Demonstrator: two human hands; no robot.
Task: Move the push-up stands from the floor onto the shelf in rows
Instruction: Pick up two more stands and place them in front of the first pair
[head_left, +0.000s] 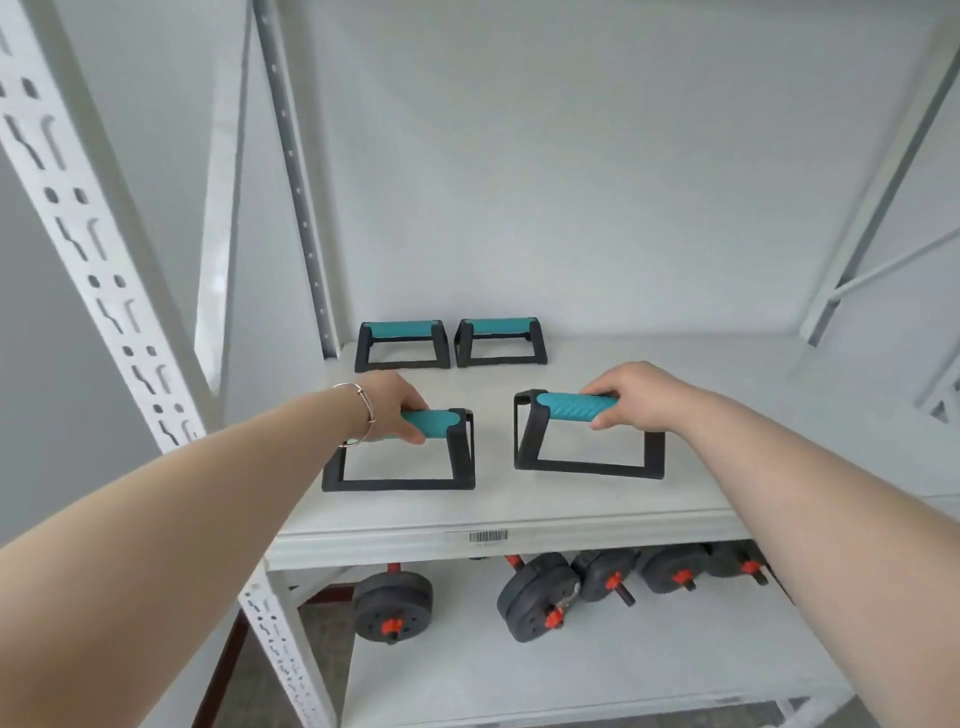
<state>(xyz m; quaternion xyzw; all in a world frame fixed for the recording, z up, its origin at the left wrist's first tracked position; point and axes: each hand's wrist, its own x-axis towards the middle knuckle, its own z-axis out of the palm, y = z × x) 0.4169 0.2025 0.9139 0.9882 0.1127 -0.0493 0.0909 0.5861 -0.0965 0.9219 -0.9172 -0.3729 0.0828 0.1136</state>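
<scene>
Two black push-up stands with teal grips stand side by side at the back of the white shelf, the back left stand and the back right stand. In front of them are two more. My left hand grips the teal handle of the front left stand, whose base rests flat on the shelf. My right hand grips the handle of the front right stand; it sits slightly tilted, and I cannot tell whether its left side touches the shelf.
Several black dumbbells with red collars lie on the lower shelf. A perforated white upright stands close on the left, another post at the shelf's back left. A diagonal brace crosses the right side. The shelf extends bare to the right.
</scene>
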